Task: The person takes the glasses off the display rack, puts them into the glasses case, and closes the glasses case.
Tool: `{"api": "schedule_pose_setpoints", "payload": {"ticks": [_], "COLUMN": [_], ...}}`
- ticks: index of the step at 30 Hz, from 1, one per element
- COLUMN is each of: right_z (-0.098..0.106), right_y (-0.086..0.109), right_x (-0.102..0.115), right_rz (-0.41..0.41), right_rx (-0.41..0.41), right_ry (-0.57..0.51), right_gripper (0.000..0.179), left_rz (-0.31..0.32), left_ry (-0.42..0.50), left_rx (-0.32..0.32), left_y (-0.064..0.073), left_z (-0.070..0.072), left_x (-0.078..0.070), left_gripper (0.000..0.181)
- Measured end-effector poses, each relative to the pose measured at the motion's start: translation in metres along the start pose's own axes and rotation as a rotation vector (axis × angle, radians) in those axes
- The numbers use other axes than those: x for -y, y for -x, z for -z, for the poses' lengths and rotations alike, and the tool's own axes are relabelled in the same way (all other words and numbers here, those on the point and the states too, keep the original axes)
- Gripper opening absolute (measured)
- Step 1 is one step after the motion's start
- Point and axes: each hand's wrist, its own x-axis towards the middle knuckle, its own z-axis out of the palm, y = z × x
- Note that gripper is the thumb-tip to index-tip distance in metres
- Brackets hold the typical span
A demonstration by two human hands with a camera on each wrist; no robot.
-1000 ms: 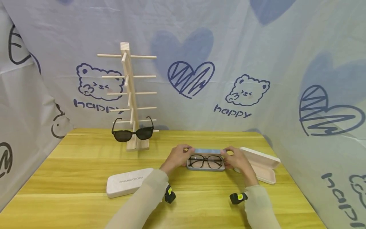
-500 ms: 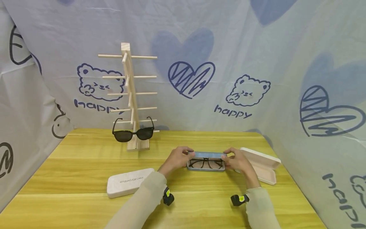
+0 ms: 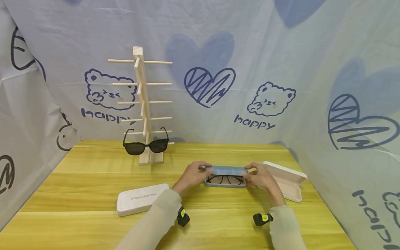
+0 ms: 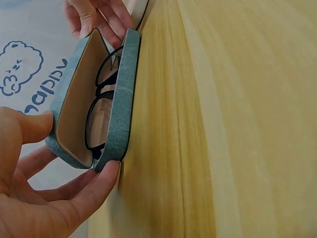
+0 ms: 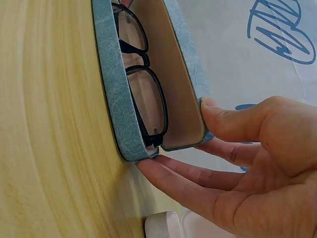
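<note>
A blue-green glasses case [image 3: 226, 170] lies on the wooden table with its lid partly lowered. Inside rests a pair of black-framed glasses [image 3: 223, 179], its upper part hidden behind the lid in the head view. My left hand [image 3: 192, 176] holds the left end of the case, the thumb on the lid's edge and other fingers at the base, as the left wrist view shows. At the opposite end my right hand [image 3: 260, 177] grips likewise; in the right wrist view its thumb presses the lid [image 5: 197, 74] while a fingertip touches the base's corner.
A closed white glasses case [image 3: 137, 201] with lettering lies at the left. Just beyond my right hand is an open pale case [image 3: 289, 182]. Behind, a wooden display stand [image 3: 138, 52] with several pegs carries black sunglasses [image 3: 135, 148]. Printed cloth [image 3: 203, 21] hangs behind the table.
The blue-green case's lid has tilted down toward me, covering more of the glasses. Both hands have come slightly forward with it, keeping their hold on the ends.
</note>
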Motion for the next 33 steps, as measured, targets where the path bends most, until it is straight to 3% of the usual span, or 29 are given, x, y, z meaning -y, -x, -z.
{"api": "schedule_pose_setpoints", "payload": {"ticks": [8, 33], "right_z": [-0.0047, -0.0065], "right_y": [0.0004, -0.0009], "right_x": [-0.0060, -0.0048], "right_rz": [0.010, -0.008], "right_rx": [-0.010, -0.021], "right_ry": [0.032, 0.064], "right_gripper": [0.029, 0.034], "left_rz": [-0.061, -0.023], "left_ry": [-0.017, -0.014], "left_rx": [-0.040, -0.045], "left_y": [0.0035, 0.0050], "left_z": [-0.0027, -0.0033], "left_x": [0.0085, 0.0025], "left_gripper": [0.024, 0.024]}}
